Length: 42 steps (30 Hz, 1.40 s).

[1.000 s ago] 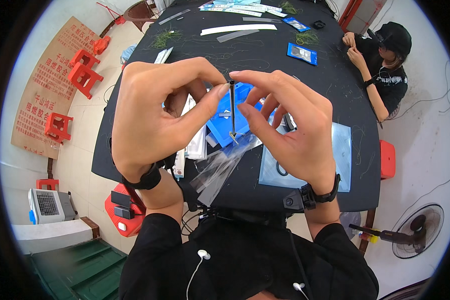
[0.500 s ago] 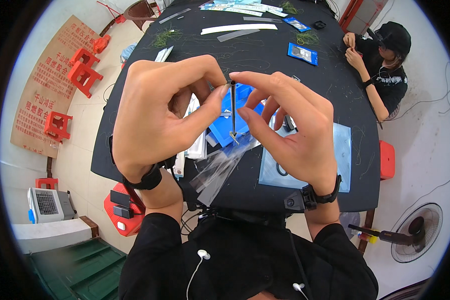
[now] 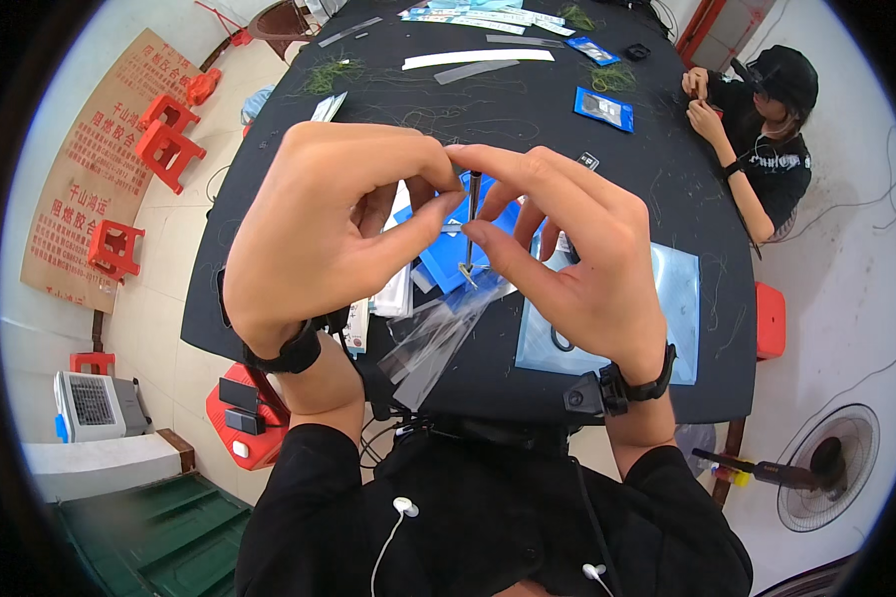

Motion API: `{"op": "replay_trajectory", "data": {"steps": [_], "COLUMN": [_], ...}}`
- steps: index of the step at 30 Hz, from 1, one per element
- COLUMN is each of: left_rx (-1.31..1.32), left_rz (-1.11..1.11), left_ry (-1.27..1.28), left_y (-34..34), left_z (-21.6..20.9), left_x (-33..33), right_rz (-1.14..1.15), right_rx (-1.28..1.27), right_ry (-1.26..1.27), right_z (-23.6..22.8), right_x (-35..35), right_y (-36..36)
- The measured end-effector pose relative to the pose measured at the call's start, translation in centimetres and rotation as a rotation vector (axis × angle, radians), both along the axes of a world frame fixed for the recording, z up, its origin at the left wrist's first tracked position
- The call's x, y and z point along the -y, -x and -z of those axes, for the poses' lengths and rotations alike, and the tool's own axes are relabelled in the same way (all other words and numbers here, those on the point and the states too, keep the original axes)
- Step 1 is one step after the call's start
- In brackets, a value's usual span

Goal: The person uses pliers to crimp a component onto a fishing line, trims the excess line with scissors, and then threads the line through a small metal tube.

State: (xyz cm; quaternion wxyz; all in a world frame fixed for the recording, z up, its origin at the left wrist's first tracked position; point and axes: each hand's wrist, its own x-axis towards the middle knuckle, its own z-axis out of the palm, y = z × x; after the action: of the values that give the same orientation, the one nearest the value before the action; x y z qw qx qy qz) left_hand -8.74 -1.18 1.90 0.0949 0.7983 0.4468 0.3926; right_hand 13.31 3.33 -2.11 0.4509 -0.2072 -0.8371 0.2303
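Note:
My left hand (image 3: 334, 224) is raised over the table, thumb and index finger pinched together; whatever is between the tips is too small to make out. Facing it, my right hand (image 3: 587, 239) has its index fingertip against the left index finger. Its thumb is apart from that finger and overlaps a slim dark metal rod (image 3: 470, 249) in view. The rod stands upright between my hands, with a small pale, hook-like bit at its lower end. Behind and below are a blue plastic box (image 3: 438, 264) and clear plastic strips (image 3: 428, 343).
A light blue mat (image 3: 677, 308) lies on the black-covered table (image 3: 488, 373) at right. Green thread tangles (image 3: 334, 73), blue packets (image 3: 604, 109) and long strips (image 3: 478, 59) lie farther back. A co-worker (image 3: 767, 139) sits at the far right. Red stools (image 3: 169, 149) and a fan (image 3: 828, 468) stand around.
My right hand has shifted slightly left, its index fingertip now meeting the left index finger and its thumb overlapping the rod. The rod's top has moved slightly right and down.

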Motion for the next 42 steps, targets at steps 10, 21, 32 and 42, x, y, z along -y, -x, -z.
{"op": "replay_trajectory", "data": {"steps": [10, 21, 32, 42], "left_rx": [-0.023, -0.026, -0.086, -0.052], "left_rz": [0.175, 0.202, 0.160, 0.163], "left_ry": [0.195, 0.203, 0.271, 0.302], "left_y": [0.2, -0.2, -0.6, -0.6], "left_z": [0.6, 1.0, 0.5, 0.6], "left_x": [-1.2, -1.6, -1.3, -1.4], "right_rz": [0.042, -0.743, -0.628, -0.680], "right_rx": [-0.020, -0.349, -0.502, -0.520], "right_ry": [0.002, -0.061, -0.295, 0.037], "right_z": [0.1, -4.7, -2.3, -2.9], "right_x": [-0.5, 2.8, 2.6, 3.3], "right_y": [0.0, -5.1, -4.5, -5.0]}}
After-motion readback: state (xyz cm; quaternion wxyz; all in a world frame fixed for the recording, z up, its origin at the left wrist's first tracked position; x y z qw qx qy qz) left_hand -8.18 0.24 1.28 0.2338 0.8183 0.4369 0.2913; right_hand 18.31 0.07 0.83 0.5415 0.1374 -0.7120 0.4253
